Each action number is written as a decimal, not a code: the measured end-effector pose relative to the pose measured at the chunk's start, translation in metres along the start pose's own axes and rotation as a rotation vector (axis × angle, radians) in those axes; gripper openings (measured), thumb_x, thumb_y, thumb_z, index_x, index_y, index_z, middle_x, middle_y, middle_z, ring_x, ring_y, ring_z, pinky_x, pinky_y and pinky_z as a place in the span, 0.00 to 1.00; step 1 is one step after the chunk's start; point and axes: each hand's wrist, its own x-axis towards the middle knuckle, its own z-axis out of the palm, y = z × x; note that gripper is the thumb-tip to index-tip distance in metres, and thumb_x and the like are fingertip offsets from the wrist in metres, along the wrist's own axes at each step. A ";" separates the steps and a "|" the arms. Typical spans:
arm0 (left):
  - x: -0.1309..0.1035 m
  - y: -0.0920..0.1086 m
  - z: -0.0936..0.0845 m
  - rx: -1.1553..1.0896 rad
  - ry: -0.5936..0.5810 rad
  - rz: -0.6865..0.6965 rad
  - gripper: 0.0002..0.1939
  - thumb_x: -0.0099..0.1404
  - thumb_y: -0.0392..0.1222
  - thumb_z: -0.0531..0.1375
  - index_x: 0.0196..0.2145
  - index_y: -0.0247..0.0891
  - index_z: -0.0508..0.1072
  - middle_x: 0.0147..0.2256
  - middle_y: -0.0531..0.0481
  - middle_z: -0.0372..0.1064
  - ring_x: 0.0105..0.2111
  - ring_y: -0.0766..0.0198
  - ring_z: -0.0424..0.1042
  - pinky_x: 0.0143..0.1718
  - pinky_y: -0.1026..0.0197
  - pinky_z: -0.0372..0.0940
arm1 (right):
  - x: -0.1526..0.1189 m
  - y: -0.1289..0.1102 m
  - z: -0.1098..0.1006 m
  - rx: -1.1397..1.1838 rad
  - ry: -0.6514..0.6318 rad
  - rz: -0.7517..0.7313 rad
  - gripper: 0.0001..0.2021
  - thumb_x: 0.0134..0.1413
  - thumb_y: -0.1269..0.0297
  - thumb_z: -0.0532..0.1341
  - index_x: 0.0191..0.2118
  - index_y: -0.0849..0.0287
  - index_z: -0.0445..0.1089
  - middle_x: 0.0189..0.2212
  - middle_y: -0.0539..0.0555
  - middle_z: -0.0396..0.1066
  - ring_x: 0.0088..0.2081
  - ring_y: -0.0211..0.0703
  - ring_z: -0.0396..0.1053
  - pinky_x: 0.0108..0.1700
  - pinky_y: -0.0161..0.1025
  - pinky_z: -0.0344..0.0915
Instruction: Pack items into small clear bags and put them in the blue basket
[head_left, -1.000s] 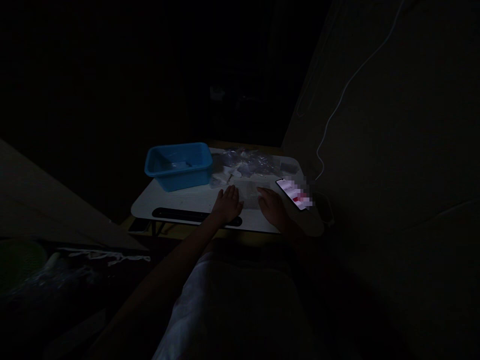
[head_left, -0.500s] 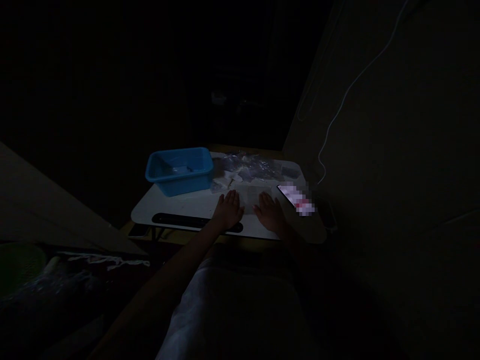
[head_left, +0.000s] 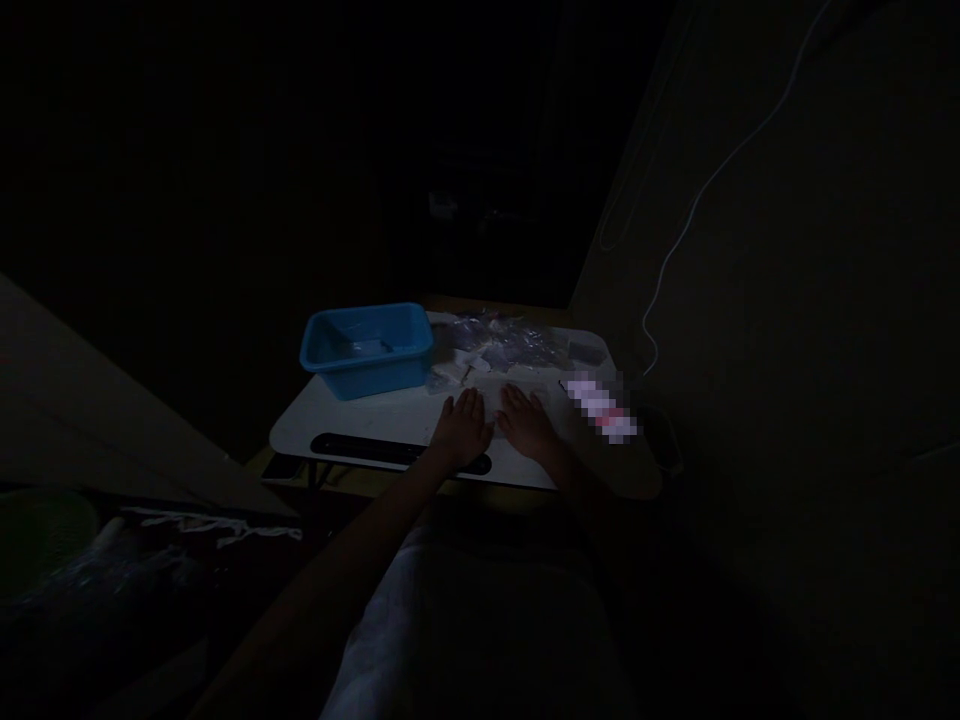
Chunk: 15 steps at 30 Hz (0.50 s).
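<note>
In dim light, my left hand [head_left: 461,430] lies palm down with fingers stretched on a clear plastic sheet or bag [head_left: 491,396] on the white table [head_left: 382,412]. My right hand [head_left: 527,424] rests flat beside it, fingers extended, on the same clear piece. Neither hand grips anything. Just beyond my left hand are small white pieces [head_left: 459,368]. Crumpled clear plastic [head_left: 510,341] is heaped behind them. A lit phone [head_left: 601,405], its screen pixelated, lies right of my right hand.
A blue basin [head_left: 371,372] stands at the table's left back. A black slot [head_left: 364,447] runs along the near edge. One small flat packet [head_left: 586,350] lies at the back right. A white cable [head_left: 694,205] hangs at the right, and a green basket [head_left: 45,535] is at lower left.
My right hand has moved slightly left, nearer my left hand. The whole view has shifted a little, so the table appears lower and further right.
</note>
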 end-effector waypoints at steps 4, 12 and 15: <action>-0.001 0.001 0.000 -0.003 0.011 0.001 0.29 0.65 0.47 0.37 0.58 0.24 0.51 0.59 0.35 0.45 0.60 0.53 0.44 0.57 0.49 0.43 | -0.002 0.011 0.004 -0.027 -0.001 0.049 0.27 0.60 0.57 0.40 0.58 0.71 0.51 0.59 0.64 0.49 0.60 0.49 0.46 0.58 0.51 0.44; -0.003 0.002 -0.003 -0.023 0.000 -0.007 0.29 0.66 0.47 0.37 0.58 0.26 0.52 0.60 0.36 0.44 0.60 0.53 0.44 0.57 0.48 0.43 | -0.010 0.040 0.013 -0.096 0.100 0.103 0.27 0.59 0.56 0.43 0.57 0.72 0.54 0.57 0.67 0.52 0.59 0.53 0.50 0.56 0.51 0.48; -0.003 0.002 -0.003 -0.027 -0.011 -0.008 0.29 0.65 0.47 0.38 0.58 0.26 0.52 0.60 0.35 0.44 0.60 0.53 0.44 0.57 0.48 0.43 | -0.010 0.043 0.016 -0.098 0.106 0.153 0.28 0.59 0.55 0.42 0.57 0.73 0.54 0.57 0.68 0.53 0.59 0.54 0.50 0.56 0.51 0.48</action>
